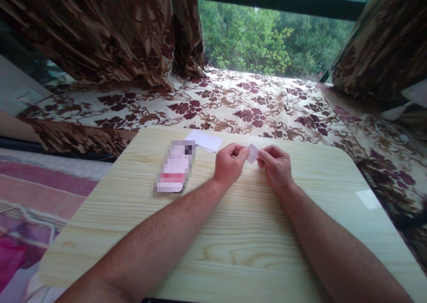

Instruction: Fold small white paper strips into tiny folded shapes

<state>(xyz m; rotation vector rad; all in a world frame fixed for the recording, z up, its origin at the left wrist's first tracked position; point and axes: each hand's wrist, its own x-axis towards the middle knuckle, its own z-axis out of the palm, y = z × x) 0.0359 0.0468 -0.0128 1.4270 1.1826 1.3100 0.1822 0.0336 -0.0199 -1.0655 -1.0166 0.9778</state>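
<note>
A small white square of folded paper [252,153] is held just above the wooden table [247,232], turned so that a corner points toward me. My left hand [229,163] pinches its left corner between thumb and forefinger. On the opposite side, my right hand [276,163] grips the right corner the same way, its other fingers curled in. To the left of my hands lies a small stack of white paper [204,141] near the table's far edge. Fine creases on the folded piece are too small to make out.
A blurred-out phone-like object [175,167] lies left of my hands, beside the paper stack. A glossy white patch [368,199] shows at the table's right. Beyond the table is a ledge with flowered cloth [253,103], with curtains [133,32] and a window behind.
</note>
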